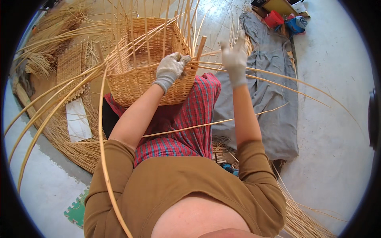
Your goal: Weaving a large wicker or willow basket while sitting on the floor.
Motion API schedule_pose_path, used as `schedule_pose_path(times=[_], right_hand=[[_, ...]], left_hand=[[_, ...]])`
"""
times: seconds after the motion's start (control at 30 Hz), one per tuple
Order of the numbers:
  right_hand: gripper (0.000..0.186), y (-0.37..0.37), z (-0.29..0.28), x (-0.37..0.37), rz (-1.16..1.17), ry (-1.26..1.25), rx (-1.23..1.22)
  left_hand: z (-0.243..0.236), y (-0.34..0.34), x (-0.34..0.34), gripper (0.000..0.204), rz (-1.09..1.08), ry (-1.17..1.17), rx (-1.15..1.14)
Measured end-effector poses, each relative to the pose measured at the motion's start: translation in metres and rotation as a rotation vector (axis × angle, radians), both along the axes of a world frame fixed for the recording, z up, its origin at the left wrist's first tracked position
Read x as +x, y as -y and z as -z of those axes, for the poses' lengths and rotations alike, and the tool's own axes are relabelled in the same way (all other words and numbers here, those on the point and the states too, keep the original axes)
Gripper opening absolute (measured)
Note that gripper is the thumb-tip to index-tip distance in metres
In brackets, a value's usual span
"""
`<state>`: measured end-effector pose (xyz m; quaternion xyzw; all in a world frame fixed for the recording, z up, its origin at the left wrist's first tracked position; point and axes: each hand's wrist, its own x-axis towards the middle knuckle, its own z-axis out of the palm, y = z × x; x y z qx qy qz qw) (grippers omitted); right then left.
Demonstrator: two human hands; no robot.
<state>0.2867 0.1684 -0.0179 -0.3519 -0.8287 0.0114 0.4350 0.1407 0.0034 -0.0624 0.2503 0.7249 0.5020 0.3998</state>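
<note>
A rectangular wicker basket [149,84] leans on my lap, with tall upright stakes standing out of its sides. My left hand [170,70], in a pale work glove, is closed over the basket's near rim close to the right corner post, its fingertips partly hidden. Long loose rods [278,76] run out to the right from that corner. My right hand [235,60], gloved too and blurred by motion, is raised over these rods to the right of the basket. Its fingers look stretched and apart, with nothing visible in them.
Bent rods [49,107] sweep out left of the basket; one long rod [104,158] curves toward my left shoulder. A woven panel [70,68] and cane bundles [75,152] lie at left. On the right are a grey cloth [274,115], a red container [274,19] and more cane [303,218].
</note>
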Motion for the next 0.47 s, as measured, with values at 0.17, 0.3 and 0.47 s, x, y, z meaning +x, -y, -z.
schedule_pose_path(times=[0.17,0.3,0.47], right_hand=[[0.042,0.185,0.036,0.051,-0.811,0.594,-0.738],[0.040,0.236,0.059,0.068,-1.096,0.983,-0.956],[0.035,0.117,0.083,0.077,-1.011,0.529,-0.429]], left_hand=[[0.003,0.068,0.018,0.058,-0.009,-0.423,0.488],[0.014,0.197,0.000,0.048,0.293,-0.214,0.240],[0.020,0.363,-0.073,0.032,0.301,-0.651,-0.305]])
